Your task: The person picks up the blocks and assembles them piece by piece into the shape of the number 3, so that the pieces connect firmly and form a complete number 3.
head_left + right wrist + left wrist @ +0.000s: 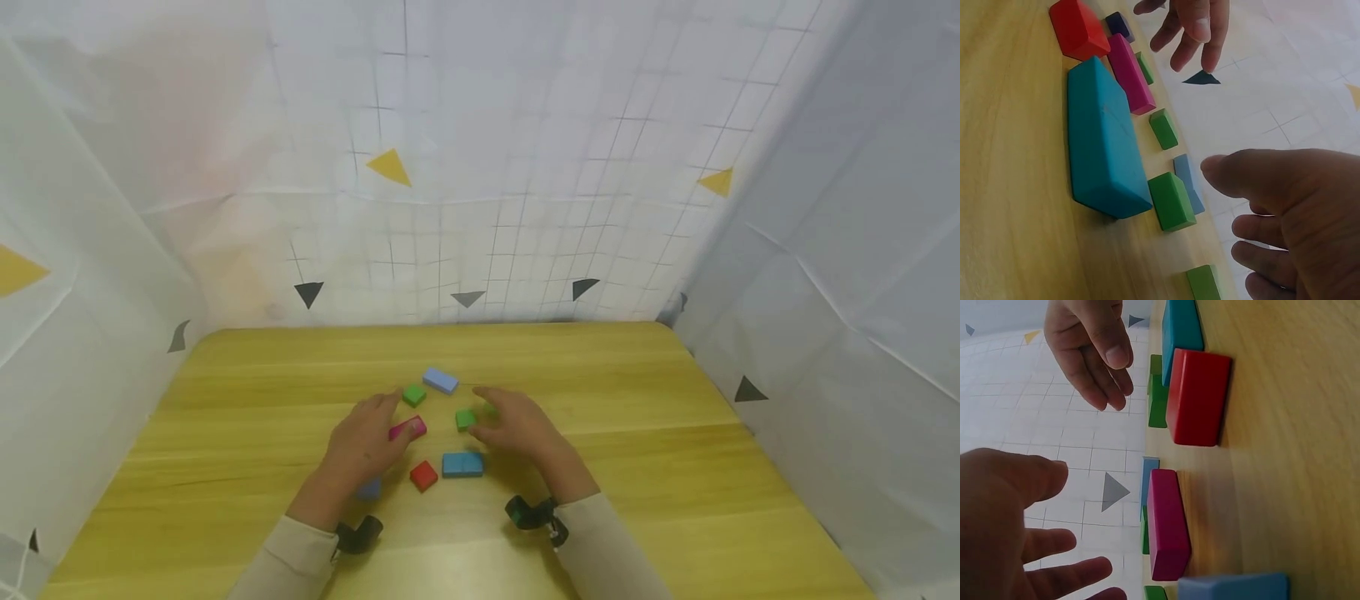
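Observation:
Above the table my left hand (366,437) hovers with its fingers spread, holding nothing. Nearest to it in the head view is a magenta block (415,426), partly covered by the thumb. My right hand (521,423) is also in the air, thumb and fingers apart, beside a green block (465,419); another green block (490,409) is half hidden under it. Between the wrists lie a red block (1079,31) and a larger teal block (1100,140). The left wrist view shows both hands apart from the blocks.
Farther back lie a light blue block (440,381) and a small green block (414,395). A blue block (369,489) sits by the left wrist, partly hidden. White sheets (480,167) with grid lines and triangles enclose the wooden table (637,467) at the back and sides.

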The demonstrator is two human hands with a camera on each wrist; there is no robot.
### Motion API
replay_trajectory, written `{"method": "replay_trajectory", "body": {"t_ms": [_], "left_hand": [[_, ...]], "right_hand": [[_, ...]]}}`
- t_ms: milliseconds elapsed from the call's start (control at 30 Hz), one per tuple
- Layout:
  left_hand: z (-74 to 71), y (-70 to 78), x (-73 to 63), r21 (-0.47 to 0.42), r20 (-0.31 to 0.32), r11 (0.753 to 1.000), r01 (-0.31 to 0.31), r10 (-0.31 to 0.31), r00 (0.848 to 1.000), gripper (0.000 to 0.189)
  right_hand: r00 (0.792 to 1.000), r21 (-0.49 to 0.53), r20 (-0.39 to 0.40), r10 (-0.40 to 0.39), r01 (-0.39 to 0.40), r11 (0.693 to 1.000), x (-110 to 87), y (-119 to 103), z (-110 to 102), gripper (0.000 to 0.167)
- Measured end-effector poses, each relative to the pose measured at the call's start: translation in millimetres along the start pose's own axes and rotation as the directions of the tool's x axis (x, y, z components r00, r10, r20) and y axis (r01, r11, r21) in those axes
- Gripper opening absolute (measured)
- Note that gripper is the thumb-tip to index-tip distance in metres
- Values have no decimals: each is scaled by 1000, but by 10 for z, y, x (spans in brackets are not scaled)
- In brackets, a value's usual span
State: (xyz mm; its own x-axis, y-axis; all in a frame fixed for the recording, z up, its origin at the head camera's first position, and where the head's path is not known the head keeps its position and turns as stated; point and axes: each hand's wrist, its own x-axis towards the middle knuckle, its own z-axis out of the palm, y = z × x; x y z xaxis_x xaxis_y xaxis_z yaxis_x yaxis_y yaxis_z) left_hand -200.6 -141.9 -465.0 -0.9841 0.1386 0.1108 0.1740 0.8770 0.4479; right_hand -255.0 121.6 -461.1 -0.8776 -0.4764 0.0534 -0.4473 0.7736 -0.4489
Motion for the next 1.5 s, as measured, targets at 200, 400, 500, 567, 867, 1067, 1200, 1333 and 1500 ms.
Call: {"method": "replay_trajectory", "body": {"t_ms": [200,400,500,567,867,1067,1200,1333,1500], "left_hand": [[34,-6,13,22,12,1000,-3,2,1000,66],[65,8,13,49,42,999,17,-19,999,54],[72,19,11,54,55,998,29,-32,998,51],[69,22,9,56,63,998,39,-43,997,50],[79,4,6,86,61,996,14,-19,998,43],[113,-32,12,102,55,995,-23,17,998,34],[119,-37,9,105,53,994,-36,31,998,27],[103,-24,4,94,56,995,-40,35,998,22],[88,-22,-1,105,67,994,-37,30,997,25]], "right_hand": [[999,22,-19,-39,39,999,28,10,42,63],[997,45,-18,-75,76,996,38,20,85,56],[998,64,-9,-69,69,996,33,12,96,54],[998,50,-2,-64,64,997,36,13,105,53],[996,24,-12,-93,93,995,38,2,136,43],[992,-25,-30,-120,119,993,44,-10,167,34],[988,-74,-37,-152,149,986,49,-7,193,25],[984,-87,-50,-169,165,983,45,-6,204,20],[984,-85,-50,-172,168,982,45,-20,211,22]]}}
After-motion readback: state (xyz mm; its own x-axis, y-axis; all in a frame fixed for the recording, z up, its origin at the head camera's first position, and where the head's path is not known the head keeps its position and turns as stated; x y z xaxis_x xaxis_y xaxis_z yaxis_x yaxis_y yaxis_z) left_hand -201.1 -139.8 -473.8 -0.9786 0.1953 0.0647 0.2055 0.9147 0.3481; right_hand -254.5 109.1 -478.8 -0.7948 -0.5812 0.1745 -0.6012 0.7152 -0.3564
